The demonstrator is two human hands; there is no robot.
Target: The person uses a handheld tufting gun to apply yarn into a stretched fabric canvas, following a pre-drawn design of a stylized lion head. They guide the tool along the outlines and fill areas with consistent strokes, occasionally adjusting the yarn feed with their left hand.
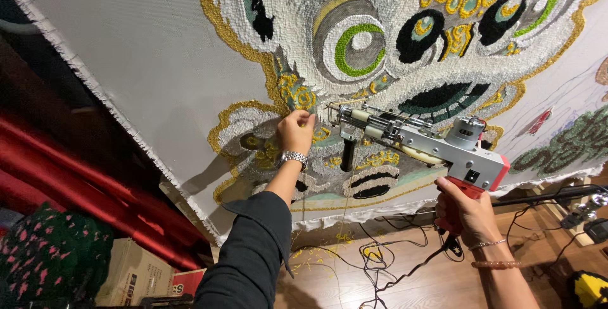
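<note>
A white cloth (145,49) is stretched upright and carries a tufted pattern (380,43) in white, yellow, green, grey and black. My left hand (295,130), with a metal wristwatch (292,157) and a dark sleeve, presses its fingertips on the cloth at a yellow patch. My right hand (467,211) grips the red handle of a grey tufting gun (430,141). The gun's needle end points left, close to my left hand's fingers. A thin yellow yarn runs down from the gun. Bead bracelets sit on my right wrist.
Black cables (380,261) and yellow yarn scraps (329,252) lie on the wooden floor below the cloth. A red drape (69,176) hangs at the left, with a cardboard box (136,271) and a dark flowered textile (50,258) under it. A yellow-black object (589,287) sits bottom right.
</note>
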